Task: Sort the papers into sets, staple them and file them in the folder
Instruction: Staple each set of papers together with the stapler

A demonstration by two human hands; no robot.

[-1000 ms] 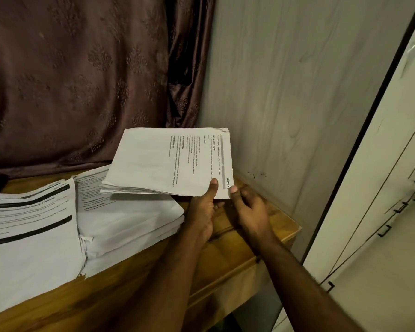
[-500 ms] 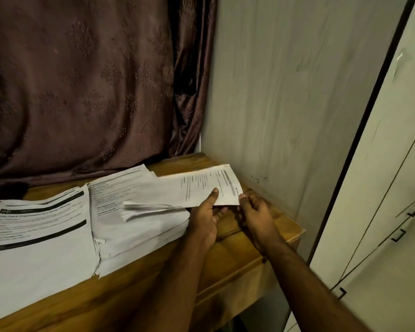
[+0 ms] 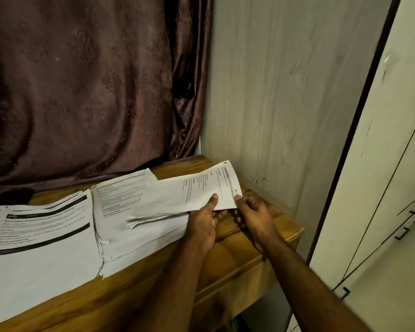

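Two hands reach in from the near edge toward the counter's [image 3: 261,255] far right corner. Left hand [image 3: 205,222] lays its thumb flat on a held sheaf of papers [image 3: 189,195], fingers curled beneath; right hand [image 3: 254,213] pinches the sheaf's near right corner. Its left end rests on the middle stack [image 3: 130,226], beside another stack [image 3: 38,248] at the left edge

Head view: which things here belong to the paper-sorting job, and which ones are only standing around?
For the job:
held sheaf of papers, gripped by left hand and right hand
middle paper pile
left paper pile

Only around:
wooden table
brown curtain
wall panel
white cabinet
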